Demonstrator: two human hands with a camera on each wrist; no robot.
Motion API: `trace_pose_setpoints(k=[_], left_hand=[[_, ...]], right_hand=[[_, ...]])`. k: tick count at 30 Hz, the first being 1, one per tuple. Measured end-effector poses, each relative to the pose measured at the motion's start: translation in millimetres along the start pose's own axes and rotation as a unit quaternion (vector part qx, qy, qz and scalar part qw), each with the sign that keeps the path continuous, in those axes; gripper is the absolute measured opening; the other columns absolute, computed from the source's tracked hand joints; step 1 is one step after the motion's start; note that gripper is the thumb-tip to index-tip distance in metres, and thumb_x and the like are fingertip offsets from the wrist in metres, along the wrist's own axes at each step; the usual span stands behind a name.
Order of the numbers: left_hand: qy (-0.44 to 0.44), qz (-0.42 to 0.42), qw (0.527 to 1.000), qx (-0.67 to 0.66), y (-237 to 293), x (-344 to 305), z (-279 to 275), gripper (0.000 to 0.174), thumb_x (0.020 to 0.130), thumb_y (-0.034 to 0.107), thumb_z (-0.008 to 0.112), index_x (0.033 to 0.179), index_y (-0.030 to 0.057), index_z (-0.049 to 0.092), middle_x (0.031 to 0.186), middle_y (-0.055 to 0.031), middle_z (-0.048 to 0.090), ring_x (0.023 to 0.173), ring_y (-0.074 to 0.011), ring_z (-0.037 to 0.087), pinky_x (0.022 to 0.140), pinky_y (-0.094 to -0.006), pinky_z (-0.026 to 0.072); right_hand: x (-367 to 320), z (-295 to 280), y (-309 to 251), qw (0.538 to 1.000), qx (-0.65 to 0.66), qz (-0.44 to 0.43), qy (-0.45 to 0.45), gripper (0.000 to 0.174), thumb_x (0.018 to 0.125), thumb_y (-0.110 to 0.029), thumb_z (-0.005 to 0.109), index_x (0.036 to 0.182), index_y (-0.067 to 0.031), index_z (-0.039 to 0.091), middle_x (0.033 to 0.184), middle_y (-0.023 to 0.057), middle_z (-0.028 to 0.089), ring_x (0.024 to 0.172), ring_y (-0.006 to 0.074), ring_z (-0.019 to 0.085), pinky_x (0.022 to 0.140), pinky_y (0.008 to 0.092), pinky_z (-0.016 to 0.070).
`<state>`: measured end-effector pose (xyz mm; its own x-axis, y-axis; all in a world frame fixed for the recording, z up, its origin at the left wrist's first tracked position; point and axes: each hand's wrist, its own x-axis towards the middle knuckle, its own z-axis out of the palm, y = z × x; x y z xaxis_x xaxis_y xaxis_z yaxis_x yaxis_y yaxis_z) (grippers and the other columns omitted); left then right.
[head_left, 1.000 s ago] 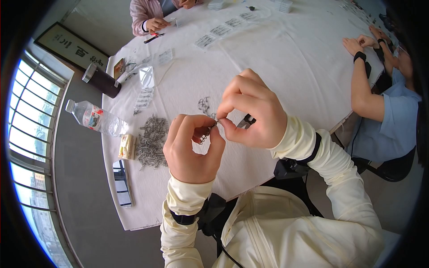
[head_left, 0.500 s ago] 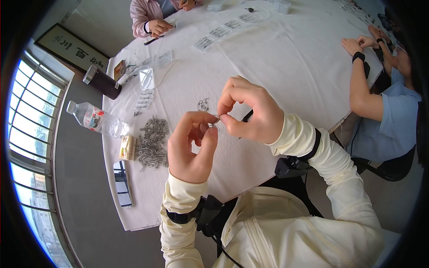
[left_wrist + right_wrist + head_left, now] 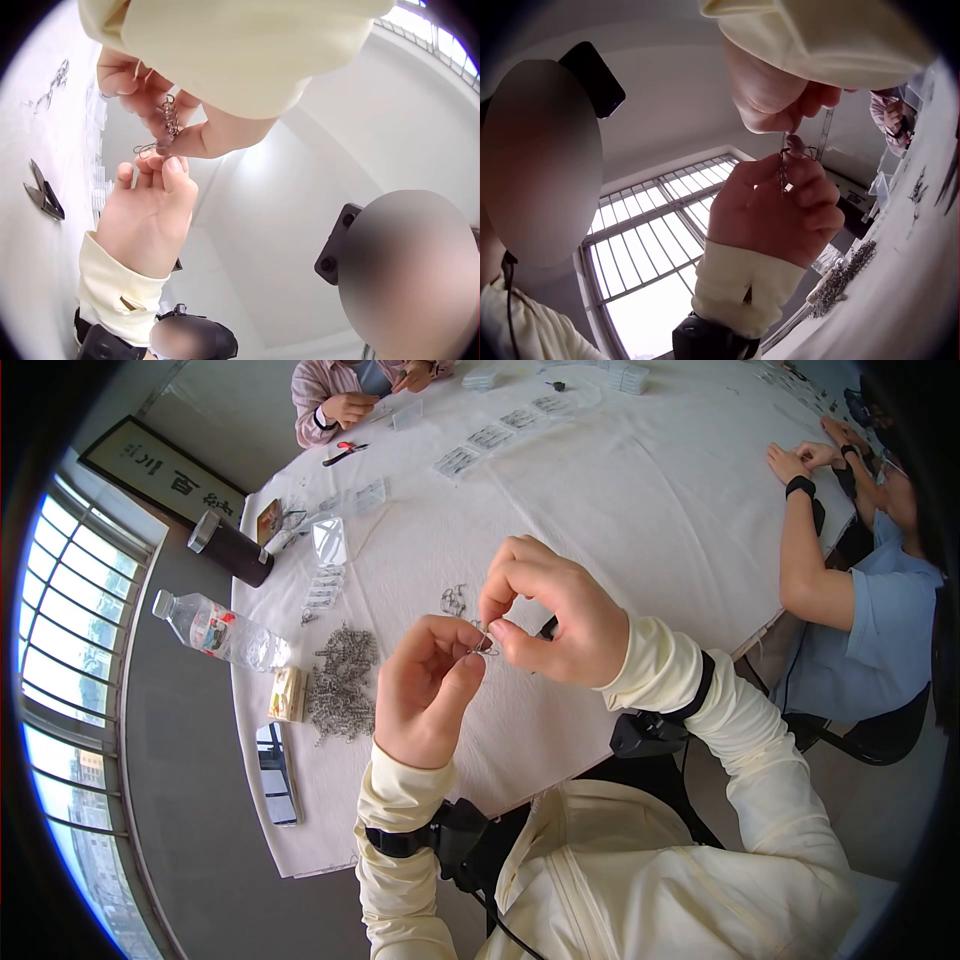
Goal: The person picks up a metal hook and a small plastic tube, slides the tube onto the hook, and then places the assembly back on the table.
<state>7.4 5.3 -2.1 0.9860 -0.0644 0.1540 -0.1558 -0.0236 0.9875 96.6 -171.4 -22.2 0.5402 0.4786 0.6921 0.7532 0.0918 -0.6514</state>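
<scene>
Above the white cloth, the left hand [image 3: 425, 685] pinches a small piece of bent wire [image 3: 484, 644] between thumb and fingers. From the other side the right hand [image 3: 565, 615] brings its thumb and forefinger together on the same wire. In the left wrist view, a wire coil [image 3: 171, 116] lies within the left hand [image 3: 217, 135], and a wire loop [image 3: 144, 150] sticks out near the right fingertips. A loose wire cluster [image 3: 453, 599] lies behind the hands. A dark cutting tool [image 3: 45, 196] rests on the cloth, mostly hidden by the right hand in the head view.
Left of the hands are a pile of wire pieces [image 3: 343, 685], a tissue pack [image 3: 287, 694], a phone [image 3: 278, 775], a water bottle [image 3: 222, 630] and a dark flask [image 3: 232, 550]. Clear trays [image 3: 456, 461] stand farther back. People sit at the far side and right.
Both hands have shifted slightly left, and the left fingers have spread from their rounder curl. The wire between the fingertips has turned. Across the table, the other person's hands have moved.
</scene>
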Motion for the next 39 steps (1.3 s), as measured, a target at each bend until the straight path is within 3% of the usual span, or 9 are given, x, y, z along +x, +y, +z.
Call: trace_pose_setpoints(k=[12, 14, 27, 32, 39], left_hand=[[0.022, 0.002, 1.000, -0.002, -3, 2, 2, 0.008, 0.097, 0.006, 0.059, 0.099, -0.0014, 0.058, 0.089, 0.0009, 0.058, 0.080, -0.0045, 0.050, 0.071, -0.0209, 0.0408], [0.065, 0.022, 0.997, 0.045, -1, 3, 7, 0.009, 0.095, 0.010, 0.056, 0.093, 0.0017, 0.058, 0.076, 0.0043, 0.050, 0.068, -0.0046, 0.039, 0.061, -0.0215, 0.0313], [0.074, 0.018, 0.997, -0.024, -11, 4, 2, 0.007, 0.095, 0.007, 0.054, 0.095, 0.0013, 0.058, 0.083, 0.0013, 0.052, 0.071, -0.0056, 0.041, 0.065, -0.0212, 0.0334], [0.101, 0.049, 0.994, 0.012, -12, 6, 4, 0.005, 0.096, 0.006, 0.058, 0.095, 0.0016, 0.060, 0.081, 0.0033, 0.054, 0.069, -0.0039, 0.041, 0.063, -0.0203, 0.0326], [0.103, 0.052, 0.993, 0.039, -10, 4, 6, 0.007, 0.097, 0.007, 0.059, 0.094, 0.0011, 0.061, 0.081, 0.0041, 0.054, 0.071, -0.0028, 0.041, 0.063, -0.0193, 0.0318]], right_hand=[[1, 1, 0, 0.998, -0.051, -0.038, -0.003, 0.009, 0.075, 0.000, 0.062, 0.083, -0.0036, 0.060, 0.087, 0.0064, 0.054, 0.082, 0.0212, 0.052, 0.075, 0.0331, 0.0444], [1, 1, 0, 0.997, -0.057, -0.049, -0.009, 0.010, 0.075, 0.001, 0.061, 0.084, -0.0035, 0.060, 0.087, 0.0063, 0.054, 0.083, 0.0213, 0.052, 0.076, 0.0328, 0.0440], [0, 3, 0, 0.994, -0.086, -0.055, -0.041, 0.014, 0.073, 0.001, 0.067, 0.084, -0.0055, 0.061, 0.087, 0.0045, 0.054, 0.084, 0.0211, 0.050, 0.076, 0.0320, 0.0435], [-1, 5, -2, 0.999, -0.037, -0.011, -0.012, 0.008, 0.078, -0.004, 0.071, 0.084, -0.0045, 0.066, 0.085, 0.0044, 0.060, 0.082, 0.0197, 0.056, 0.074, 0.0326, 0.0459], [-2, 5, 4, 1.000, 0.012, 0.024, 0.004, 0.005, 0.080, -0.004, 0.070, 0.083, -0.0058, 0.066, 0.083, 0.0019, 0.061, 0.079, 0.0162, 0.056, 0.073, 0.0303, 0.0446]])
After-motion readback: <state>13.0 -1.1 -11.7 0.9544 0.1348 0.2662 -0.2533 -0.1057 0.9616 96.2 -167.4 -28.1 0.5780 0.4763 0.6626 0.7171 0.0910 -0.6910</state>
